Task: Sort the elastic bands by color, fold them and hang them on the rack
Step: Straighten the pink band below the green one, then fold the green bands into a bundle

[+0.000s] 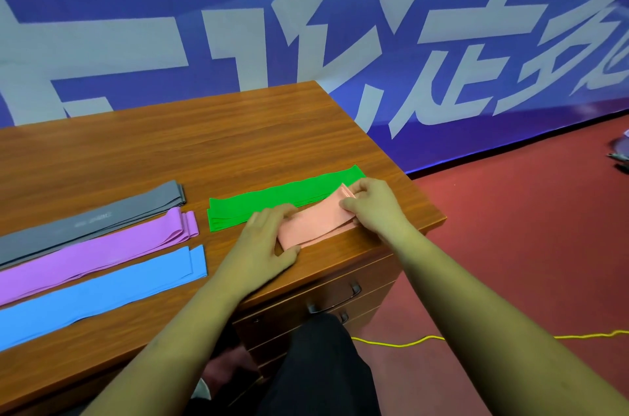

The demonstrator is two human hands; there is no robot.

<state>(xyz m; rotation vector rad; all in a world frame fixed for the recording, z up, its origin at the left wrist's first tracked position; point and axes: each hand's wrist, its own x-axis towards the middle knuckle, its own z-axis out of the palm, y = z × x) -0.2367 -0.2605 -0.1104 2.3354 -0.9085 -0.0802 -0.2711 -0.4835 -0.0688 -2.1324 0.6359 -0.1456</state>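
A folded pink band [318, 223] lies near the right front corner of the wooden desk [204, 143]. My left hand [262, 245] presses on its near left end, and my right hand [374, 204] pinches its far right end. Just behind it lies a stack of green bands [258, 203]. To the left, in parallel rows, lie grey bands [92, 218], purple bands [102, 250] and blue bands [102, 289]; their left ends run out of view. No rack is in view.
The desk's right edge drops to a red floor [510, 245]. Drawers with a dark handle [335, 301] sit under the front edge. A yellow cord [408, 342] runs across the floor. A blue banner [340, 24] stands behind the desk.
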